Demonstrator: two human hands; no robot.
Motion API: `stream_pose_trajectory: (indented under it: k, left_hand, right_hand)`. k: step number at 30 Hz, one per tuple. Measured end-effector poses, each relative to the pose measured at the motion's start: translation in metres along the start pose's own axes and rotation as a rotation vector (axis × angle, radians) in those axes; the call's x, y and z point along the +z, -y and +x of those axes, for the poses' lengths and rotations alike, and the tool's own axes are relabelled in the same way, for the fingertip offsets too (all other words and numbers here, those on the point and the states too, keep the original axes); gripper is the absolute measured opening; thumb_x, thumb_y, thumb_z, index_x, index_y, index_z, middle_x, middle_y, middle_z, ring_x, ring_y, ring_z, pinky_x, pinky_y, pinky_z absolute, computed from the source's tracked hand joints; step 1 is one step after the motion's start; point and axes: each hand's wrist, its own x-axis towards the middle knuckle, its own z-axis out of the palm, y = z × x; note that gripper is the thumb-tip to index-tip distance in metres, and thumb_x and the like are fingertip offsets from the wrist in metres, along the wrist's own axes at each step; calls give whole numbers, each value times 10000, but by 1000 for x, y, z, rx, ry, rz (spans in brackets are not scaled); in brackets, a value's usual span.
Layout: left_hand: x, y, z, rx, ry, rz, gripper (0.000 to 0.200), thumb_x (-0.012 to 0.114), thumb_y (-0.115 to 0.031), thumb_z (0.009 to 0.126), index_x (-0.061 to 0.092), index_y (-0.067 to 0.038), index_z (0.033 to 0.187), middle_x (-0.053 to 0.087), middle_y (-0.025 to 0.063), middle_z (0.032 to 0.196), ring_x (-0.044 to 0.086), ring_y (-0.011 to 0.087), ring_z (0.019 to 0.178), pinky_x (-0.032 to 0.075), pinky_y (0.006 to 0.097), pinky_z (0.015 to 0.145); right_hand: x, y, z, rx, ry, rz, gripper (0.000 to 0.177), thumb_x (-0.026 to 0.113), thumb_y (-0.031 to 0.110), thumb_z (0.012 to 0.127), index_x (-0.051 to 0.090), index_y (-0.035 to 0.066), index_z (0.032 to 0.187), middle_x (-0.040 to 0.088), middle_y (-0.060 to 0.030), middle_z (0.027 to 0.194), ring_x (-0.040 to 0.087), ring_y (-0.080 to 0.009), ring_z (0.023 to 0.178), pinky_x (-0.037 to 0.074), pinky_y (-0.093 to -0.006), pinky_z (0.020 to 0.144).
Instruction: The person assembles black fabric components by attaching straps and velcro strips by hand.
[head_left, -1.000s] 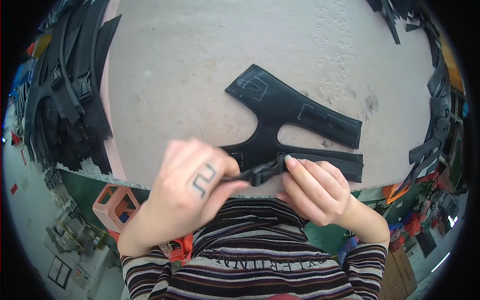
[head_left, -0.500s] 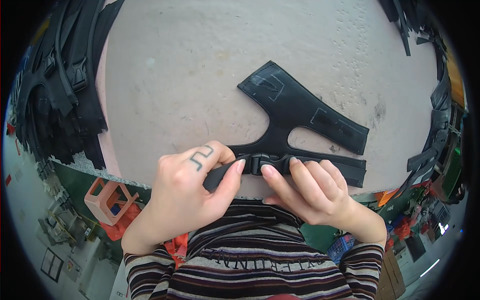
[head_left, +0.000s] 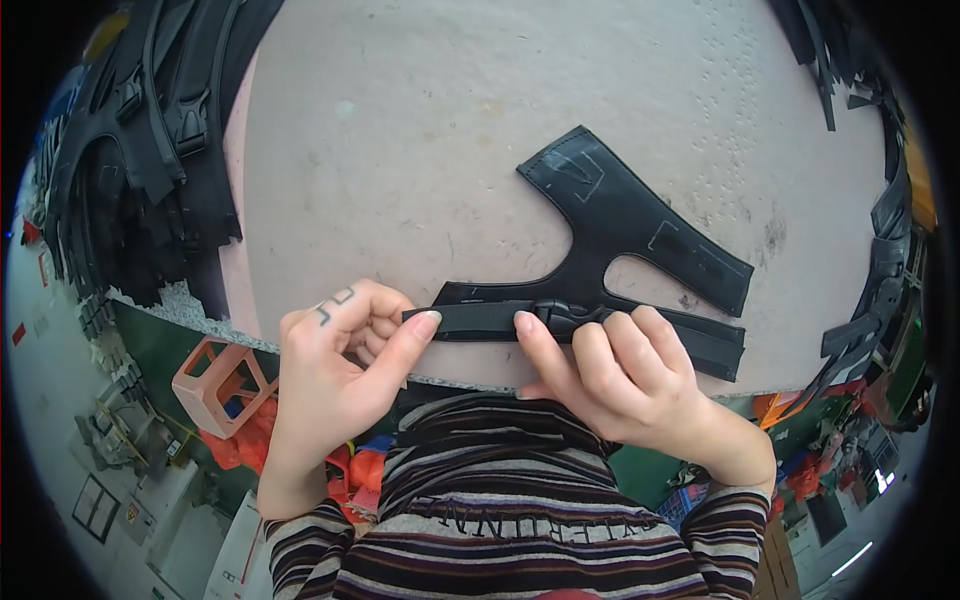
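Note:
A black Y-shaped cut piece lies flat on the pale table, its lower arm along the near edge. A black webbing strap with a plastic buckle lies along that lower arm. My left hand pinches the strap's left end between thumb and forefinger. The fingers of my right hand press down on the buckle and on the strap beside it.
A heap of black cut pieces and straps covers the table's left side. More black pieces hang over the right edge. An orange plastic stool stands on the floor below left.
The strap, gripped in my left fist before, now lies stretched flat along the piece's lower arm. My left hand has slid left to the strap's end; my right fingers stay on the buckle.

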Motion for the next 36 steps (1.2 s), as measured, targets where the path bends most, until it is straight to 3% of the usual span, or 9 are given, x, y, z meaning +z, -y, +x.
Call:
stream_pose_trajectory:
  k: [7,10,13,15,24,29,32,35,36]
  left_hand:
    - [4,4,4,98,-20,39,111,727,-39,920,667,17,845,600,-12,595,503,17,475,355,190,444]
    - [2,0,1,230,-47,347,124,783,-58,879,669,-16,852,618,2,662,522,61,521,354,218,454]
    - [-4,22,-5,746,-316,769,249,852,-120,814,728,-52,1018,668,43,886,600,156,717,412,268,557]
    - [3,20,-26,827,-135,943,537,760,-330,873,680,-95,1349,633,90,1270,573,287,1136,398,420,942]
    - [6,8,-5,1092,-71,992,290,733,-136,850,733,58,1066,654,114,1363,597,240,1223,418,397,982]
    - [-1,-46,63,892,-58,453,185,776,-188,859,721,-65,986,643,82,1105,577,320,1117,445,429,971]
    - [34,-53,105,867,-83,486,203,792,-191,856,695,-49,963,609,91,1101,551,323,1128,452,450,957]
    - [32,-56,110,978,293,477,299,837,-223,821,678,-54,1010,593,116,1138,585,314,1075,491,450,908]
    - [27,-60,104,738,379,416,411,879,-265,777,667,-62,1065,571,132,1179,618,304,996,521,434,863]
  right_hand:
    - [-4,6,10,37,112,3,613,512,591,964,632,208,1427,443,-63,988,504,-221,859,496,-367,763]
    - [-11,6,16,75,170,59,605,512,598,949,637,248,1427,432,-68,947,500,-223,837,471,-395,746]
    - [-19,2,21,99,213,122,613,587,510,924,631,148,1417,479,-49,955,510,-204,898,454,-410,763]
    - [-18,3,24,113,212,137,591,612,470,914,640,136,1401,485,-41,956,514,-199,898,434,-406,748]
    - [-24,-2,28,60,171,178,528,634,398,939,641,57,1342,485,-23,963,491,-179,868,389,-375,761]
    - [-21,-8,29,23,137,236,549,663,422,922,637,79,1350,501,-30,968,505,-191,880,412,-381,788]
    - [-15,0,16,53,26,192,575,700,428,884,638,132,1374,492,-41,944,504,-210,862,420,-399,826]
    - [-18,11,-10,128,-107,188,592,740,403,852,639,167,1386,545,-86,1065,548,-247,972,420,-435,901]
    - [-18,12,-23,158,-160,186,580,732,405,876,628,171,1397,552,-76,1083,554,-237,989,421,-430,900]
